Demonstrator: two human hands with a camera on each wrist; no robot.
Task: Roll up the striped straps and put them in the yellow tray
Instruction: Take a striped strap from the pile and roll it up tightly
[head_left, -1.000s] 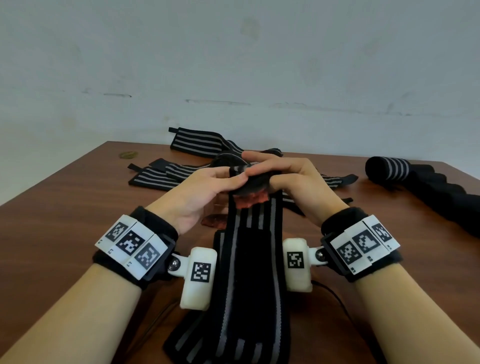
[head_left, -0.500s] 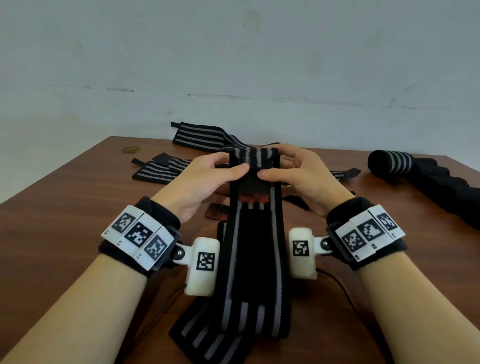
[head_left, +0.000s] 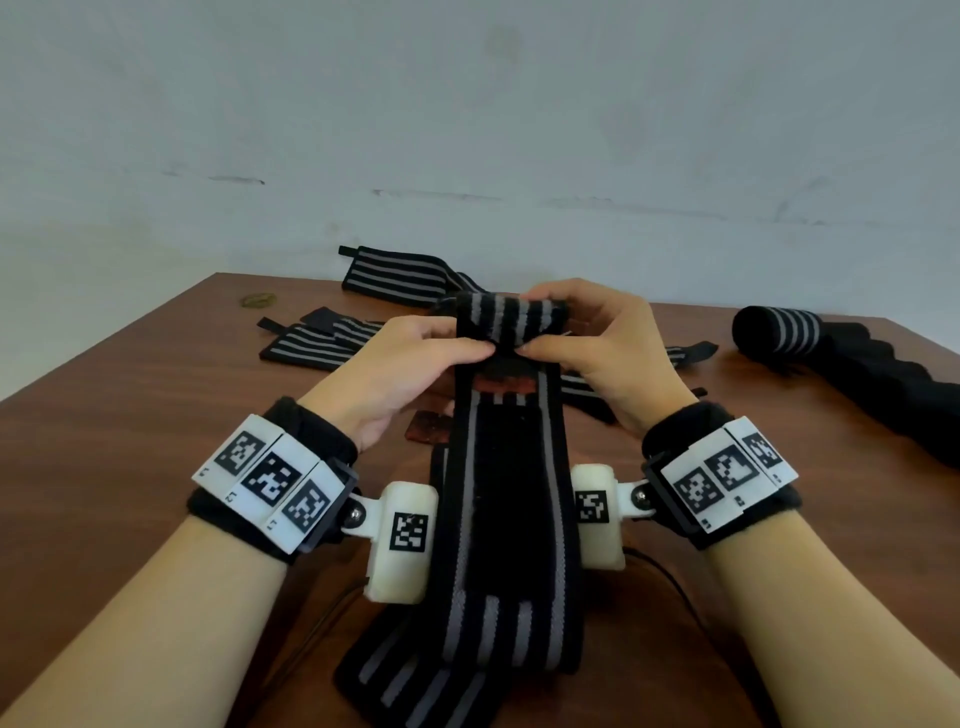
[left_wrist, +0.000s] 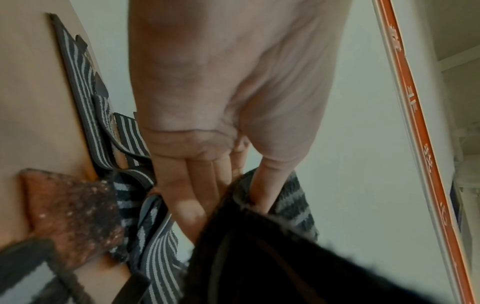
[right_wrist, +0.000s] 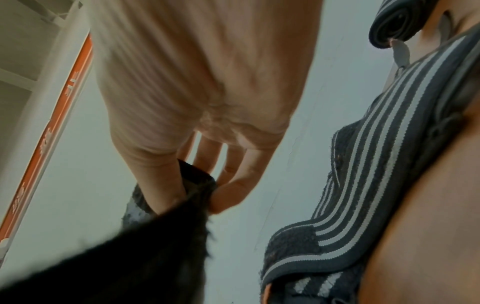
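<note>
A long black strap with grey stripes (head_left: 501, 499) runs from the table's near edge up to my hands, its far end folded over into the start of a roll (head_left: 501, 325). My left hand (head_left: 415, 358) pinches that rolled end from the left, thumb on the near side. My right hand (head_left: 587, 343) pinches it from the right. In the left wrist view my left hand (left_wrist: 244, 191) has its thumb pressed on the striped fabric (left_wrist: 293, 207). In the right wrist view my right hand (right_wrist: 197, 195) pinches the dark strap end (right_wrist: 200, 181). No yellow tray is in view.
Loose striped straps lie flat further back on the brown table (head_left: 104, 447): one at the far edge (head_left: 400, 273), others at left (head_left: 317, 345). A rolled strap (head_left: 774, 332) sits at the right against a dark ridged object (head_left: 893, 389). A small reddish patch (head_left: 428, 426) lies under my left hand.
Both hands lifted the strap's far end and rolled it over; the striped face now shows on top of the roll where a dark patch showed before.
</note>
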